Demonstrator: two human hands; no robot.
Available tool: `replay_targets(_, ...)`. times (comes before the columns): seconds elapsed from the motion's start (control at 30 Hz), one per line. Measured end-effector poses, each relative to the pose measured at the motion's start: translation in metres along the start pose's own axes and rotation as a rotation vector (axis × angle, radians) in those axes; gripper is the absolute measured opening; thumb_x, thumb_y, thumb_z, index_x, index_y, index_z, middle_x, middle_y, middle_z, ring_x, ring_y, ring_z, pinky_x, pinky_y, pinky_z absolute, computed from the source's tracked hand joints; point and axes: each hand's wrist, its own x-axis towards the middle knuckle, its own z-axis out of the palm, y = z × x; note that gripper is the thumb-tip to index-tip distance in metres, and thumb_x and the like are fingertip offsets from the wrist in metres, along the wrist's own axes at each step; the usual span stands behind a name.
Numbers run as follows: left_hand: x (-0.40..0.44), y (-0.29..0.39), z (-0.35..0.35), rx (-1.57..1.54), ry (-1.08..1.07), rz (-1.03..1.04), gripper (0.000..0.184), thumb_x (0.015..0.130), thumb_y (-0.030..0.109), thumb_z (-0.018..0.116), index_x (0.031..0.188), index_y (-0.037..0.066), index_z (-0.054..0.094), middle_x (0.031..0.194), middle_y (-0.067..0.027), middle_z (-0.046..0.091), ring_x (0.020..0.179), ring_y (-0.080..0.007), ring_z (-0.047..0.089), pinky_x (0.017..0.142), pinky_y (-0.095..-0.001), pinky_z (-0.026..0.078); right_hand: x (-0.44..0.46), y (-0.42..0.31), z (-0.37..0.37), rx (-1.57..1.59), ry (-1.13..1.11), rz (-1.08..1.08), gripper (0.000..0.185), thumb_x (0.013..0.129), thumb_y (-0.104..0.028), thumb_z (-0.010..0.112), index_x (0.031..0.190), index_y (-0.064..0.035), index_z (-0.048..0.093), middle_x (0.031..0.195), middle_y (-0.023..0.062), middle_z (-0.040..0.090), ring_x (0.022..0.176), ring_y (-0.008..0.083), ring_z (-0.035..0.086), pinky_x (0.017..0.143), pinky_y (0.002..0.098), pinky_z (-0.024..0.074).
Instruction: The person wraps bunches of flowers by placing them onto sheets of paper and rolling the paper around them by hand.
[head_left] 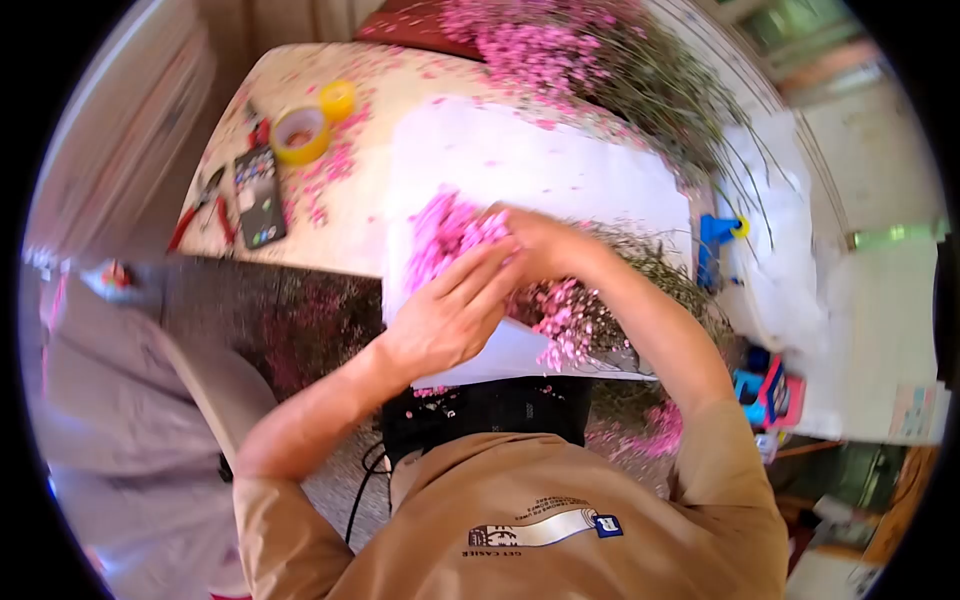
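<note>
Brown shirt [500,500] lies nearest, its sleeved arms reaching toward the middle of the table [365,205]. The left hand [450,310] is nearly flat, fingers straight and pressed together, laid against the right hand [535,245] beside the pink flowers [440,240]. The right hand bends in at the bunch; its fingertips are hidden, so I cannot tell how tightly they close. Those flowers rest over a white sheet [450,140], and a darker bunch [575,315] runs under the right forearm. Loose petals speckle the tabletop. At its left are a phone [260,197], red-handled pliers [207,210] and two yellow tape rolls [301,136] [338,100]; at the far side, a large flower pile [590,60]. Right of the sheet stands a blue dispenser [710,248]; grey cloth [120,400] drapes at near left.
</note>
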Motion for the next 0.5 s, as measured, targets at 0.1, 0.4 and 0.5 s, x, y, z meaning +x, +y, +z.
replay_targets(0.1, 0.006, 0.018, -0.022, -0.069, -0.129, -0.115, 0.017, 0.083, 0.012, 0.060, 0.087, -0.005, 0.062, 0.139, -0.0312, 0.056, 0.138, -0.0432, 0.049, 0.121, -0.0496, 0.031, -0.029, -0.024, 0.018, 0.103, 0.005, -0.033, 0.056, 0.059, -0.025, 0.087, 0.108, -0.0047, 0.069, 0.108, 0.0176, 0.071, 0.093, 0.0359, 0.069, 0.081, 0.0411, 0.0570)
replay_targets(0.4, 0.044, -0.041, -0.007, -0.401, -0.315, -0.154, 0.017, 0.080, 0.003, 0.069, 0.084, -0.001, 0.053, 0.080, -0.0196, 0.060, 0.083, -0.0438, 0.060, 0.086, -0.0503, 0.051, -0.053, -0.007, -0.068, 0.348, 0.116, 0.138, 0.113, 0.073, -0.047, 0.088, 0.152, 0.0116, 0.031, 0.152, 0.0306, 0.045, 0.140, 0.0313, 0.047, 0.117, 0.0358, 0.0383)
replay_targets(0.5, 0.053, -0.060, -0.003, -0.430, -0.427, -0.197, 0.012, 0.084, 0.003, 0.066, 0.085, 0.000, 0.054, 0.080, -0.0223, 0.064, 0.082, -0.0427, 0.062, 0.087, -0.0503, 0.052, -0.112, -0.069, -0.116, -0.142, 0.092, 0.459, 0.113, 0.074, -0.050, 0.086, 0.152, 0.0116, 0.033, 0.153, 0.0320, 0.042, 0.142, 0.0351, 0.045, 0.120, 0.0422, 0.0339)
